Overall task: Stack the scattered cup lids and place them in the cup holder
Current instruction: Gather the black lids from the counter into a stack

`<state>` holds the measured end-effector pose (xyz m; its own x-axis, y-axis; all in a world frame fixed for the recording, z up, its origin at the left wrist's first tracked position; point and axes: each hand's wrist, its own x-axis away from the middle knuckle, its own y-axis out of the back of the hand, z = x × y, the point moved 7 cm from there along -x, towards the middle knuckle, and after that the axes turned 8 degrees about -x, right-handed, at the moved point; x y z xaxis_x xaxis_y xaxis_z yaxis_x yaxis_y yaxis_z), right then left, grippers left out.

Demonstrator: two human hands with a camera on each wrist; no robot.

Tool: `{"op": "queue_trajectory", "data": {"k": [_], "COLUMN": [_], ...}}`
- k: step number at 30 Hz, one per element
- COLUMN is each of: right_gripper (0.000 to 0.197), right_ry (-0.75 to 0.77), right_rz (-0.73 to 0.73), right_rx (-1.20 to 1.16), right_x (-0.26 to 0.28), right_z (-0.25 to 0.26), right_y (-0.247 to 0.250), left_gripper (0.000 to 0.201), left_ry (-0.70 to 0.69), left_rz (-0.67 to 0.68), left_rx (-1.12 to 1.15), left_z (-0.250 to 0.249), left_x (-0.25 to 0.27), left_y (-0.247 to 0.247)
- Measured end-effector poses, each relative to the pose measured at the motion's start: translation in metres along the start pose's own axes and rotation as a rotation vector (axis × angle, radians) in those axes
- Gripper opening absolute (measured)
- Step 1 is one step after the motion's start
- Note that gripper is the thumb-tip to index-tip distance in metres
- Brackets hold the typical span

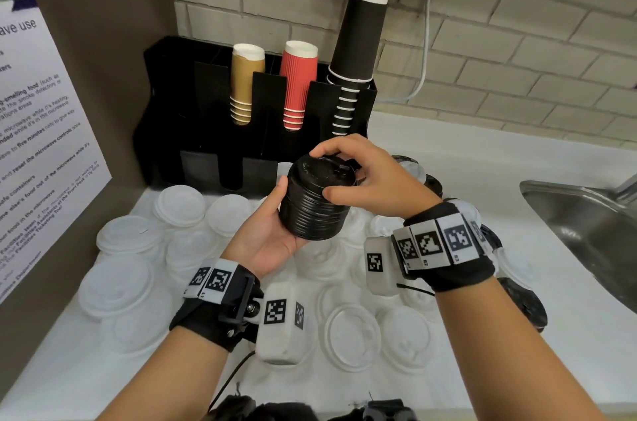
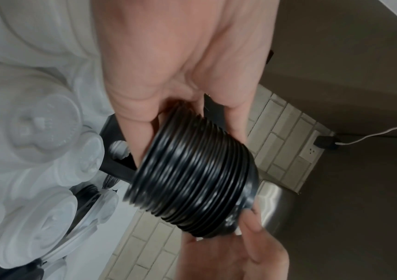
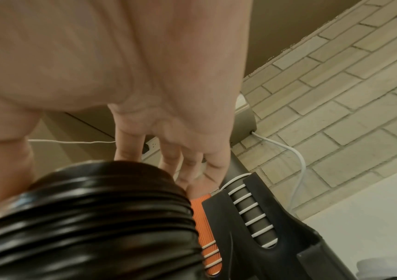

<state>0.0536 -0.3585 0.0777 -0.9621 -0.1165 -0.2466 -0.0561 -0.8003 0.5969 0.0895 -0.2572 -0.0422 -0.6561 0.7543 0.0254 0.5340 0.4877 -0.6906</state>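
Lids in black make up the stack of black lids that sits above the counter, just in front of the black cup holder, and it is carried between both hands. The left hand cups it from below, palm up, with the thumb along the near side and the fingers curled round the ribbed wall, as the left wrist view confirms. The right hand grips the top lid, fingertips on the far rim and thumb on the near rim. The step in hand looks like seating the top lid and squaring the pile. To do it well, I would keep the left palm firm under the bottom lid, press down evenly round the rim so the lid nests flat and not cocked, then run the fingers down the side to true any lid that juts out. The stack leans a little toward the person, so levelling it before it travels seems wise. Many white lids lie loose over the counter, some overlapping, and a few more black lids sit toward the sink. Gold cups, red cups and black cups fill the holder's upper slots, so the lower front pockets appear the likelier place for the pile
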Motion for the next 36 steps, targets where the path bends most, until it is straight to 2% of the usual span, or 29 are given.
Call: {"op": "queue_trajectory", "data": {"k": [3,8,13,16,18,20,23,25,26,28,29,31,33,36], "right_gripper": [0.044,0.025,0.024,0.014,0.009,0.012,0.025,0.022,0.026,0.053,0.068,0.083,0.084,0.074], "right_ry": [-0.028,-0.035,-0.04,-0.096,-0.238,-0.472,-0.787,-0.924,-0.961,-0.986,-0.983,-0.941,-0.904,-0.916], "right_rz": [-0.019,-0.062,-0.032,-0.25,-0.332,-0.217,0.114,0.28,0.304,0.281,0.281,0.307,0.298,0.252], "right_rx": [0.006,-0.021,0.005,-0.099,-0.066,0.16,0.606,0.782,0.814,0.816,0.831,0.943,0.974,0.89], "right_x": [0.003,0.009,0.017,0.025,0.034,0.042,0.056,0.068,0.072,0.078,0.081,0.085,0.086,0.086], "right_z": [-0.003,-0.003,-0.002,-0.012,-0.033,-0.064,-0.109,-0.127,-0.134,-0.148,-0.153,-0.16,-0.165,-0.172], "right_y": [0.002,0.006,0.011,0.047,0.073,0.085,0.084,0.08,0.081,0.084,0.083,0.078,0.069,0.063], "left_gripper": [0.047,0.044,0.044,0.041,0.036,0.035,0.046,0.046,0.044,0.046,0.049,0.055,0.054,0.042], "left_ry": [0.002,-0.003,-0.026,-0.032,-0.031,-0.029,-0.039,-0.056,-0.062,-0.062,-0.061,-0.059,-0.053,-0.039], "left_rz": [-0.009,-0.001,0.027,0.041,0.044,0.048,0.025,0.031,0.037,0.034,0.032,0.034,0.038,0.05], "left_rx": [0.025,0.04,0.013,0.042,0.051,0.063,0.081,0.071,0.067,0.056,0.051,0.044,0.031,0.014], "left_z": [0.002,0.003,0.0,-0.003,-0.006,-0.007,-0.01,-0.012,-0.013,-0.012,-0.012,-0.01,-0.009,-0.008], "left_x": [-0.001,-0.001,0.001,-0.001,-0.004,-0.007,-0.01,-0.01,-0.01,-0.009,-0.009,-0.009,-0.009,-0.01], "left_y": [0.001,-0.001,-0.008,-0.009,-0.009,-0.01,-0.011,-0.013,-0.013,-0.012,-0.011,-0.01,-0.011,-0.014]}}
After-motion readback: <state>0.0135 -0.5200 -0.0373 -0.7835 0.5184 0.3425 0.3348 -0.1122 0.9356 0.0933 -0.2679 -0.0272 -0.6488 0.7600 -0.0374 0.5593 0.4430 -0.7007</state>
